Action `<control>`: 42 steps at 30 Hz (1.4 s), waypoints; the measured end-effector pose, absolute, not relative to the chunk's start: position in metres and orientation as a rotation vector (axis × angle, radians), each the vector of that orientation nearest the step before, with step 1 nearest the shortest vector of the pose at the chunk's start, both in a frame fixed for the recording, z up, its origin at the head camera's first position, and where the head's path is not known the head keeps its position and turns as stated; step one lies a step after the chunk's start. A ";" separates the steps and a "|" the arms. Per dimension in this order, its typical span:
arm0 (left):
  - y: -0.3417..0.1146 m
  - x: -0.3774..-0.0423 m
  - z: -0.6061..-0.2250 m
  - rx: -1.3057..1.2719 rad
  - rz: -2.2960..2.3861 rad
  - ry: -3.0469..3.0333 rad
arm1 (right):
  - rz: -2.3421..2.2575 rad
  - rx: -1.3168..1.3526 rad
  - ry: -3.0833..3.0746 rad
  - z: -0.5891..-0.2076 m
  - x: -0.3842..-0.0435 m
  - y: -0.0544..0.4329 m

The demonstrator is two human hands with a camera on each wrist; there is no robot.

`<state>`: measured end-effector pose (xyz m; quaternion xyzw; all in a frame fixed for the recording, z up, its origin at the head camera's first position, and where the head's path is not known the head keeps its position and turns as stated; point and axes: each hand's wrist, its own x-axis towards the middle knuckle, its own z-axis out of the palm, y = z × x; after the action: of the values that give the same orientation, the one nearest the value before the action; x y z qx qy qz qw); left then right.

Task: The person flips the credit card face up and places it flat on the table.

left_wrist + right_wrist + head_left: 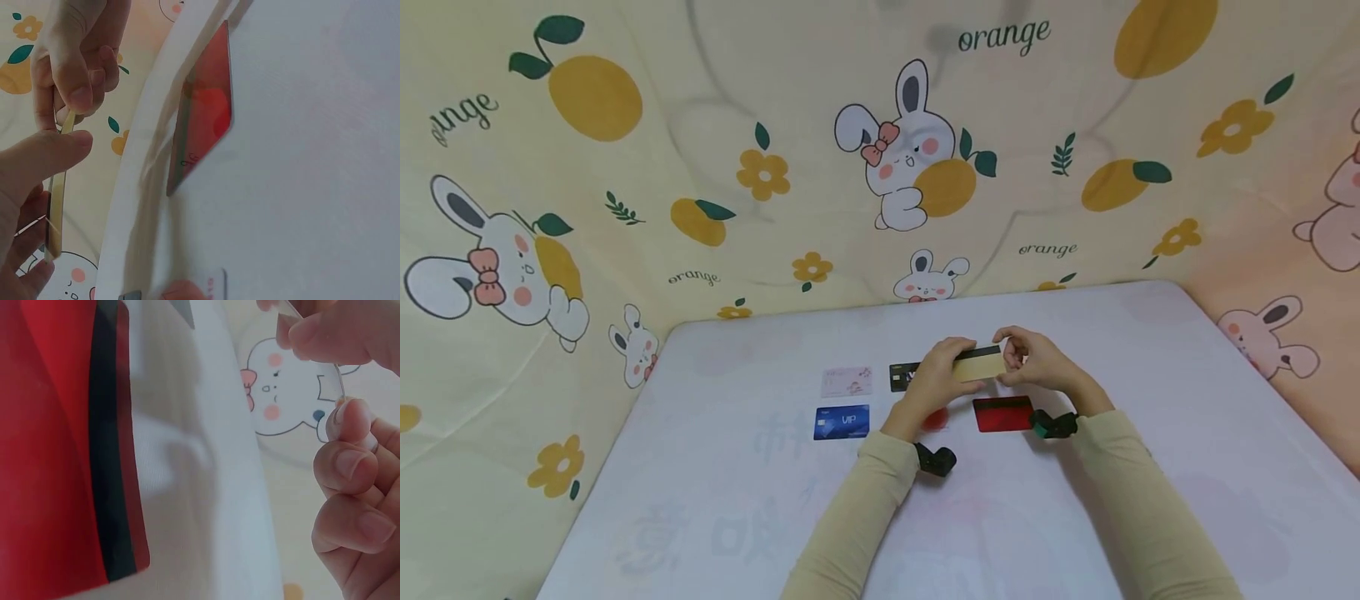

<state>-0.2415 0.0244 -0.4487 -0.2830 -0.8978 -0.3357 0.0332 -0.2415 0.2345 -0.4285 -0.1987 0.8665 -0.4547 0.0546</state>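
a gold card with a dark stripe along its twelve o'clock edge is raised off the bench, between two hands. the left hand has its grip clamped on the card's nine o'clock end, the thumb on one face and fingers on the other. the right hand has its grip closed on the three o'clock end, thumb and forefinger at the card, the remaining fingers curled.

five more cards lie flat on the bench. by the clock from the gold card, a black card is at nine, partly hidden behind the left hand; further out at nine is a pale pink card. a blue vip card is at eight, and a card with a red patch sits between seven and eight, mostly covered by the left forearm. a red card with a dark stripe is at five, near the right wrist. behind the bench hangs a cream cloth printed with rabbits and oranges.
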 end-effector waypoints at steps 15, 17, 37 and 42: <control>0.027 -0.242 -0.444 -0.876 -1.045 -2.734 | -1.443 -0.623 2.610 -0.431 -0.240 0.228; 0.027 -0.243 -0.444 -0.877 -1.058 -2.726 | -1.477 -0.625 2.582 -0.433 -0.239 0.229; 0.021 -0.241 -0.444 -0.825 -1.275 -2.651 | -1.745 -0.523 2.442 -0.442 -0.228 0.230; 0.020 -0.242 -0.442 -0.825 -1.316 -2.611 | -1.789 -0.473 2.410 -0.443 -0.228 0.229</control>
<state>-0.2420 0.0201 -0.4425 -0.2710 -0.8584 -0.4325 0.0516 -0.2281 0.2294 -0.4428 -0.1555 0.7922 -0.5879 0.0514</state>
